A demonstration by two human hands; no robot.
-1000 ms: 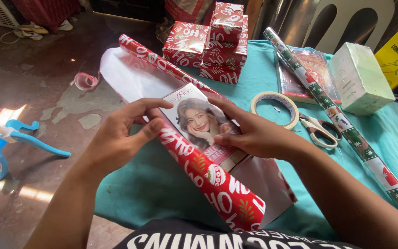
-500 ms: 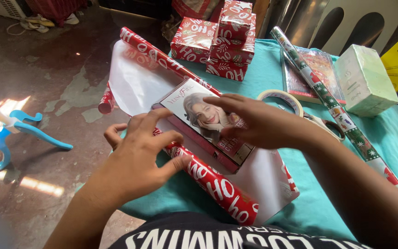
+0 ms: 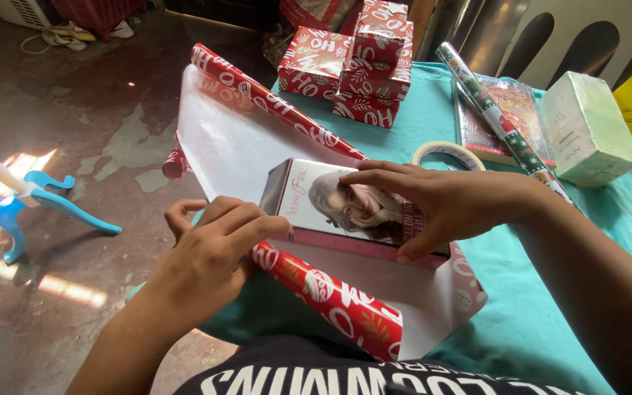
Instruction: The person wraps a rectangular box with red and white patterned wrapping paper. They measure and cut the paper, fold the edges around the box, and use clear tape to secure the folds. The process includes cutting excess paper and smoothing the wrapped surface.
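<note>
head view: teal tablecloth (image 3: 521,322) carries a sheet of red-and-white wrapping paper (image 3: 235,150), white side up, curled into rolls at its near and far edges. a flat printed box (image 3: 345,208) lies on the sheet's middle. right hand (image 3: 440,205) rests flat on the box top, fingers spread, pinning it without a closed grip. left hand (image 3: 210,260) is half curled, fingertips at the box's left corner and on the near rolled edge (image 3: 330,303). step in hand, as judged: positioning the box before folding. next move calls for lifting the near edge over the box. tape roll (image 3: 448,153) lies just beyond.
</note>
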